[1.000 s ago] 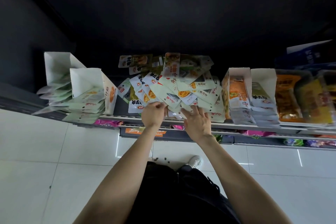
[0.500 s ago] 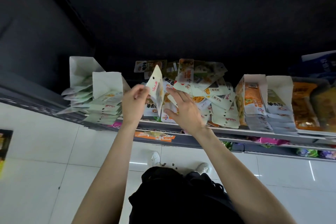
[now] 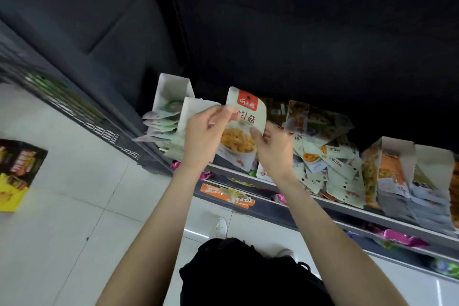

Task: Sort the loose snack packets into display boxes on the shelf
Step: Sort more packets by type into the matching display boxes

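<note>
Both hands hold up one pale green snack packet (image 3: 244,124) with a red label, above the shelf's front edge. My left hand (image 3: 205,136) pinches its upper left edge. My right hand (image 3: 272,149) pinches its lower right side. A heap of loose packets (image 3: 325,156) lies on the shelf (image 3: 347,208) to the right of my hands. Two white display boxes (image 3: 188,104) with pale green packets stand to the left, partly hidden by my left hand. Two more display boxes (image 3: 402,164) with orange and grey packets stand at the right.
Lower shelves (image 3: 397,236) hold pink and green wrapped goods and an orange price tag (image 3: 226,192). A dark and yellow carton (image 3: 17,169) lies on the white tiled floor at the left. My shoes (image 3: 221,226) show below the shelf.
The packet was lifted out of the heap and turned to face me; my right hand left the pile and took hold of it too. The view has swung left and closer.
</note>
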Demonstrator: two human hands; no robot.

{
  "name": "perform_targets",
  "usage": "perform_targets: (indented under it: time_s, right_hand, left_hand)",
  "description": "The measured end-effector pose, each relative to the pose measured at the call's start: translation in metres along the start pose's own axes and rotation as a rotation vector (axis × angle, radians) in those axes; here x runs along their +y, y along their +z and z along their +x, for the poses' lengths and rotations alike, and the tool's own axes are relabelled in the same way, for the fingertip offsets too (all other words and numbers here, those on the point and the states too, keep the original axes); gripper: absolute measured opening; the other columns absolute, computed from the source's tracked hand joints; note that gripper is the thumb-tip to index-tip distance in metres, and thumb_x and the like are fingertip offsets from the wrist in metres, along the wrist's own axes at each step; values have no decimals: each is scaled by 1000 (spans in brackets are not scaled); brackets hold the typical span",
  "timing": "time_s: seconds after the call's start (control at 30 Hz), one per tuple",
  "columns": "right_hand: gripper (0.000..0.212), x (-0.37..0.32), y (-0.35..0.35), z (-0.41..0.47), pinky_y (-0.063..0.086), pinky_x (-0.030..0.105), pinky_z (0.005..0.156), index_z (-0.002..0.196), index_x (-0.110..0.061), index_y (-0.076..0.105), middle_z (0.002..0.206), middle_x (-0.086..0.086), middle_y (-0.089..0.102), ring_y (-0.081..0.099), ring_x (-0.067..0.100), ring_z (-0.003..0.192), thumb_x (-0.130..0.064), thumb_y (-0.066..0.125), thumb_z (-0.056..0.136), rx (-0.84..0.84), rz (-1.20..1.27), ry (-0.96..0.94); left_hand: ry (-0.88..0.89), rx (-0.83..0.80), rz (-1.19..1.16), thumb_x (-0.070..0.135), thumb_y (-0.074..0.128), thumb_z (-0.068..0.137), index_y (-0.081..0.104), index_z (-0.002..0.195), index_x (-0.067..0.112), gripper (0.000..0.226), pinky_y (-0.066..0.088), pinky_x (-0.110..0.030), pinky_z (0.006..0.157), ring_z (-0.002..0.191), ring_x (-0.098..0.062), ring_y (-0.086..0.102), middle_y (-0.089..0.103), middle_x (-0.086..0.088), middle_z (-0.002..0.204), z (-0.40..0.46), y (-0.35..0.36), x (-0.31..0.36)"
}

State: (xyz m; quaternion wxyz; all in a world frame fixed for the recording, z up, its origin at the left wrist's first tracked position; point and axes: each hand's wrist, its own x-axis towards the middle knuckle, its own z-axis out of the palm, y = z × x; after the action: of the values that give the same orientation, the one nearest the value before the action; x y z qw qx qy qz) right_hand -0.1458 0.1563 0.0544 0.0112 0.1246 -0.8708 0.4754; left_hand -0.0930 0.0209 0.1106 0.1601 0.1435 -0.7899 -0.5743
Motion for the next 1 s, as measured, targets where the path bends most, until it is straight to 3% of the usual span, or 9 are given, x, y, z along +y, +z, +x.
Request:
perform_targets:
  time_s: [0.1,0.23,0.37,0.5,0.67,0.77,0.83,0.9,1.0]
  right_hand:
    - [23,-6,-1,4,56,48,68,114,-11,65,104,4,72,68,25,79,-17,59,93,-164,257,222]
    - [30,-26,14,10,55,19,73,122,-10,59,114,1,68,66,7,95,-17,59,93,-188,259,84]
    - [28,-46,44,19,57,31,61,116,-10,61,93,2,72,67,12,74,-26,59,93,-54,48,-249]
    - [14,-45,77,25,40,23,40,103,-12,66,58,-5,59,46,9,43,-17,63,90,3,-142,-432]
    - [29,-24,111,25,40,24,40,101,-15,68,64,1,67,56,22,41,1,63,77,-72,-403,-490]
    - [24,-16,122,21,35,21,43,101,-18,70,67,0,69,60,22,48,-7,63,81,-120,-574,-425]
    - [13,-13,126,16,40,20,43,88,-18,72,64,-3,67,61,18,50,-14,61,82,-101,-566,-455]
    - [9,-9,127,15,50,24,53,81,-18,73,69,-2,69,65,19,62,-13,66,79,-148,-575,-462]
    - [23,-1,122,14,46,35,90,105,-15,72,106,3,70,60,25,104,-24,66,85,-350,-627,-449]
  left_hand:
    - [-28,118,70,30,59,92,65,109,24,19,48,-18,85,91,4,61,67,17,98,9,-33,-22]
    - [-100,-29,156,26,67,86,59,123,22,38,45,-8,78,84,11,56,64,15,105,29,-68,-44]
    - [-23,14,217,21,69,85,65,111,15,27,45,-8,74,80,4,57,63,17,92,43,-87,-52]
    - [-32,127,247,19,70,84,67,96,16,13,50,-18,78,81,-4,61,67,7,87,49,-102,-79]
    - [65,60,414,15,72,82,71,94,15,12,53,-27,78,84,-6,63,67,12,94,48,-112,-106]
    - [237,42,601,18,75,77,73,84,22,8,52,-30,69,81,-13,64,70,8,89,49,-119,-113]
    - [370,10,860,23,78,73,75,76,26,6,45,-33,71,80,-20,64,71,7,82,51,-121,-122]
    - [397,-29,1019,27,80,71,76,75,28,5,36,-35,73,82,-23,60,71,9,80,50,-120,-129]
    - [365,-112,1125,21,76,74,78,84,26,11,30,-37,78,90,-25,56,71,8,90,45,-114,-130]
